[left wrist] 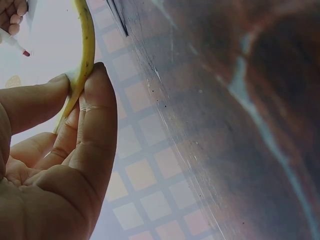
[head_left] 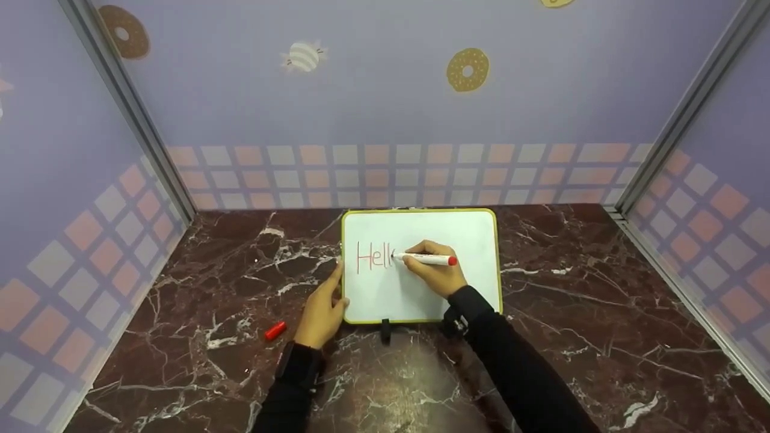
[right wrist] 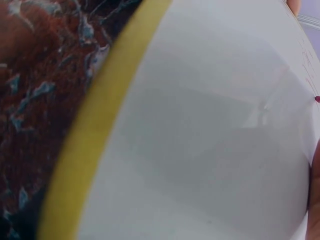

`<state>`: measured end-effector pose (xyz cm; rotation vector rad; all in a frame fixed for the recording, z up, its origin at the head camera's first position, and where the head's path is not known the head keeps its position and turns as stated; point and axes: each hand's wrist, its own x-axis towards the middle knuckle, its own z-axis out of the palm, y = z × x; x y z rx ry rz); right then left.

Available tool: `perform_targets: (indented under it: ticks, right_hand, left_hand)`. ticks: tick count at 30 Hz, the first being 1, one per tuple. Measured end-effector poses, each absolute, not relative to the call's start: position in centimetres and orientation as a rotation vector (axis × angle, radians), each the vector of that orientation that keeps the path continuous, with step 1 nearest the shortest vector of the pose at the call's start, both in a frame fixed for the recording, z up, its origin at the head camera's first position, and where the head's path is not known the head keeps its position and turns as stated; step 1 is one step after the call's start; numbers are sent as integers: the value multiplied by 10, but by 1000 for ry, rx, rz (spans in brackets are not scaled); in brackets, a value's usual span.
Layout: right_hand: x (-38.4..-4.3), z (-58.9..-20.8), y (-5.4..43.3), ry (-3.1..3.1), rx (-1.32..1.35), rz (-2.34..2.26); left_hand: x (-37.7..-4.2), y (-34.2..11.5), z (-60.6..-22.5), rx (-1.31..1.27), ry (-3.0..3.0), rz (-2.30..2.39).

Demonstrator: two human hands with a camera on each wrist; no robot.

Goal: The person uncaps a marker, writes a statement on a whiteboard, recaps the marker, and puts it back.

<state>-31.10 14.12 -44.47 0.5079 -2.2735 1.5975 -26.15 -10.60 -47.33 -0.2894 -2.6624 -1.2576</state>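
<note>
A whiteboard with a yellow frame leans back on the table, red letters reading "Hell" on its left half. My right hand grips a white marker with a red end, its tip at the board just after the last letter. At the board's left edge, my left hand holds the frame; the left wrist view has thumb and fingers pinching the yellow edge. Mostly bare board surface fills the right wrist view, with the red tip at its right border.
A red marker cap lies on the dark marbled table, left of my left hand. Black feet support the board's lower edge. Behind stands a purple wall with checks and sweets printed on it; side panels flank the table.
</note>
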Motion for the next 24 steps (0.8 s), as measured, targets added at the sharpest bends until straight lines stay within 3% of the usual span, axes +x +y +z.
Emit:
perform_targets:
  ticks: [24]
  right_hand:
    - [-305,-449,155,-2314,541,1578]
  left_hand:
    - [-262,-106,-474,-285,-2674,-1273]
